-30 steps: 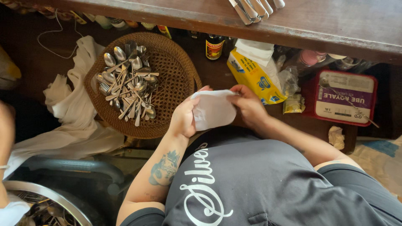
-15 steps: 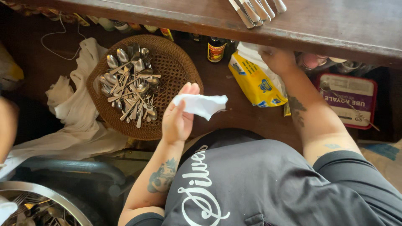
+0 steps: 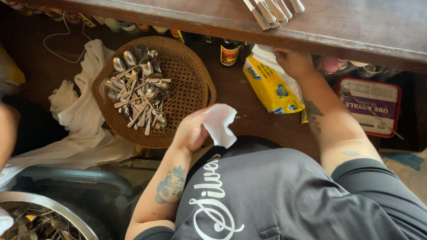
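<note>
Restaurant svc area, cutlery basket (image 3: 187, 84), sauce bottle (image 3: 230, 52)

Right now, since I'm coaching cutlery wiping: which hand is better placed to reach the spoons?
Probably left: the left hand, holding a white napkin, is beside the wicker basket; the right hand is at the yellow bag.

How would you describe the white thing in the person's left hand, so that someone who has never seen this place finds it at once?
Start at the round woven basket of spoons and forks on the dark counter. Just right of its lower rim, the left hand is raised, and its fingers pinch a folded white napkin. Unlike the big crumpled white cloth left of the basket, it is small, flat and off the counter.
</note>
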